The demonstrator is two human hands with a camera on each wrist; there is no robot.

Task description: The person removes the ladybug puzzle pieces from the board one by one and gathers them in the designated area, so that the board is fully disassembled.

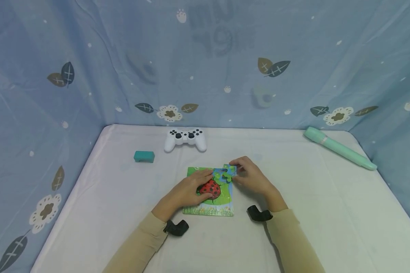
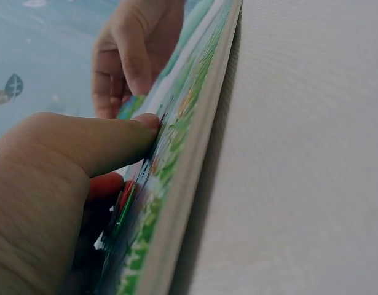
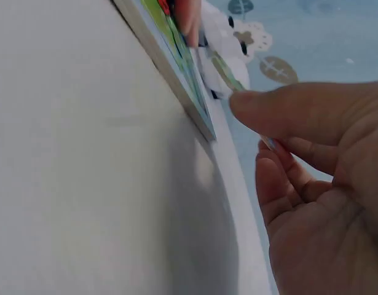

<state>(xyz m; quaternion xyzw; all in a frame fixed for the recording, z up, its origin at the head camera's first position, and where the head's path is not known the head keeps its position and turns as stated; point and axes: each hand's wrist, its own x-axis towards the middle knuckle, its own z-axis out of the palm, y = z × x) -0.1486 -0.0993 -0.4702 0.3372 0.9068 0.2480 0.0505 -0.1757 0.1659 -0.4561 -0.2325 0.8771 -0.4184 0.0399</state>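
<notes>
A square puzzle board with a red spotted ladybug on green lies on the white table. The left hand rests on its left part, fingers spread and thumb on the ladybug. At the board's upper right corner the right hand pinches a green and blue puzzle piece between thumb and fingers. The right wrist view shows this piece held edge-on, raised off the board. In the left wrist view the left thumb touches the board's surface.
A white game controller lies behind the board, with a small teal block to its left. A mint green, long-handled object lies at the back right. Patterned blue cloth hangs behind the table.
</notes>
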